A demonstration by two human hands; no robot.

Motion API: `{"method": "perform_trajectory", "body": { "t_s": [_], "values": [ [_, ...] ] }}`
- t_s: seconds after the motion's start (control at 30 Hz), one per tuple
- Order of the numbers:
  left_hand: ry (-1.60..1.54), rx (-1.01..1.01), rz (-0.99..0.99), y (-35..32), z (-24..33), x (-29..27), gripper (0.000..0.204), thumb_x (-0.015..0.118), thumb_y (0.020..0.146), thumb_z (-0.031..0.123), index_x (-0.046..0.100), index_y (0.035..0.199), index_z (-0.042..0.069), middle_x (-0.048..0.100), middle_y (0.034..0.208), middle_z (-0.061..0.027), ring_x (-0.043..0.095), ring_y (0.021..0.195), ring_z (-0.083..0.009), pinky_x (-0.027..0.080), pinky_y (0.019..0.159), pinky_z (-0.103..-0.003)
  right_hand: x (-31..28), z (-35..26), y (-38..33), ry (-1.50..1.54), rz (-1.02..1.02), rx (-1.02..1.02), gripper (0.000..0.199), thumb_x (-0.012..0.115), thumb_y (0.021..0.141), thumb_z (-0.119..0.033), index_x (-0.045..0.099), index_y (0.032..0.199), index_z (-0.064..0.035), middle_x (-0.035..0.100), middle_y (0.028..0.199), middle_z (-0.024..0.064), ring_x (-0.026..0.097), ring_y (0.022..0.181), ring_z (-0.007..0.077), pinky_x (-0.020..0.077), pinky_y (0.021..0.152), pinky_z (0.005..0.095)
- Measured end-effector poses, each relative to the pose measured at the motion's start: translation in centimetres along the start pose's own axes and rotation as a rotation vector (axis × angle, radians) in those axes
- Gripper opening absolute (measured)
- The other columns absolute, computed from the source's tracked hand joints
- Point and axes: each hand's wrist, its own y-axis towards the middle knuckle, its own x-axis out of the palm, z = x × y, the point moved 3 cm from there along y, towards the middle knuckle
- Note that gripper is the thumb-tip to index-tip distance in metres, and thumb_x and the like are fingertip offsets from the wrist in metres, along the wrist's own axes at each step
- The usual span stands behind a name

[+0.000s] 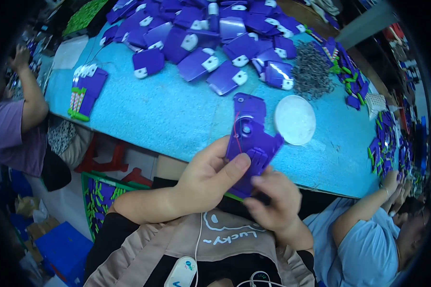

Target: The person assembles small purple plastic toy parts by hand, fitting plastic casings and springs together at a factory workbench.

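My left hand (210, 174) is closed on a purple plastic casing (254, 138), its thumb pressed on the face. A thin red wire runs along the casing's left side, near a round silvery part. A sliver of green shows at its lower end. At the lower right edge of the casing is my right hand (277, 196), bent and blurred. Its thumb and forefinger look apart, while its other fingers are hidden, so its grip is unclear. Beyond the casing lie loose purple covers with white tips (227, 76). A round white dish (295, 120) sits just right of the casing.
A heap of small dark metal pieces (313, 71) lies beyond the dish. Purple pieces with green handles (87, 91) are stacked at left on the blue tabletop (153, 119). A green-rimmed crate (88, 201) stands below left. Co-workers sit at left (21, 129) and right (364, 234).
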Motion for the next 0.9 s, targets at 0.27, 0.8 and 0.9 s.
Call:
{"method": "perform_trajectory", "body": {
  "t_s": [0.27, 0.8, 0.9],
  "values": [
    [-0.352, -0.779, -0.499, -3.5, 2.3, -0.1, 0.035, 0.046, 0.093, 0.030, 0.046, 0.112, 0.000, 0.064, 0.091, -0.0148, 0.062, 0.060, -0.0144, 0.051, 0.054, -0.023, 2.4, 0.9, 2.1, 0.691, 0.180, 0.376, 0.027, 0.055, 0.082, 0.000, 0.055, 0.109, 0.0017, 0.059, 0.090, 0.0157, 0.057, 0.072, 0.0177, 0.0456, 0.067, 0.0281],
    [-0.518, -0.927, -0.750, -5.3, 2.8, -0.6, 0.034, 0.051, 0.091, 0.021, 0.045, 0.116, -0.001, 0.065, 0.087, -0.0138, 0.061, 0.058, -0.0115, 0.049, 0.051, -0.021, 2.0, -1.8, 4.0, -0.033, -0.098, -0.291, 0.023, 0.070, 0.065, -0.007, 0.062, 0.085, -0.0050, 0.060, 0.079, 0.0076, 0.059, 0.068, 0.0215, 0.0434, 0.060, 0.0306],
    [-0.095, -0.340, -0.834, -4.8, 2.6, -0.6, 0.033, 0.056, 0.088, 0.016, 0.049, 0.116, 0.000, 0.063, 0.085, -0.0036, 0.054, 0.069, -0.0034, 0.044, 0.059, -0.019, 1.2, 0.7, 4.3, -0.646, 0.166, -0.234, 0.016, 0.067, 0.069, -0.001, 0.062, 0.084, -0.0039, 0.059, 0.081, 0.0095, 0.058, 0.072, 0.0201, 0.0433, 0.063, 0.0297]
  ]
}}
